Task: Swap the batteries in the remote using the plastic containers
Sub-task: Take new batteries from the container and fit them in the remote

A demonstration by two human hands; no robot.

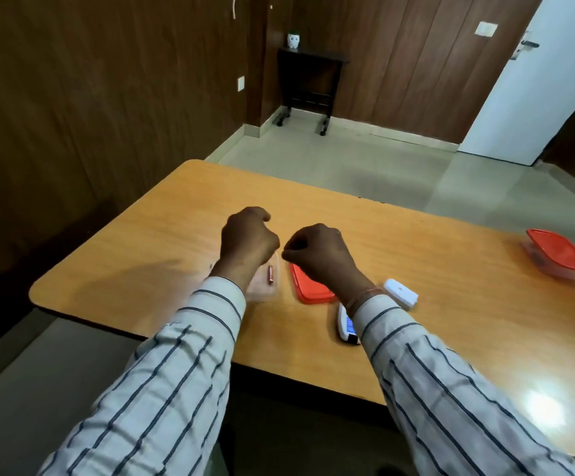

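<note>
A clear plastic container [271, 293] sits open on the wooden table [451, 321], with a copper-coloured battery [270, 275] lying in it. Its red lid [310, 286] lies flat just to the right. My left hand [248, 240] hovers over the container with fingers curled; whether it holds anything is hidden. My right hand [317, 250] is above the lid with fingertips pinched together. The white remote [346, 326] lies face down and partly under my right sleeve. Its white battery cover [401, 293] lies beside it. A second container with a red lid [559, 254] stands closed at the far right.
The table's left edge and near edge are close to the open container. Beyond the table are a tiled floor, a small dark side table [310, 84] with a white pot, wood-panelled walls and a white door [533, 80].
</note>
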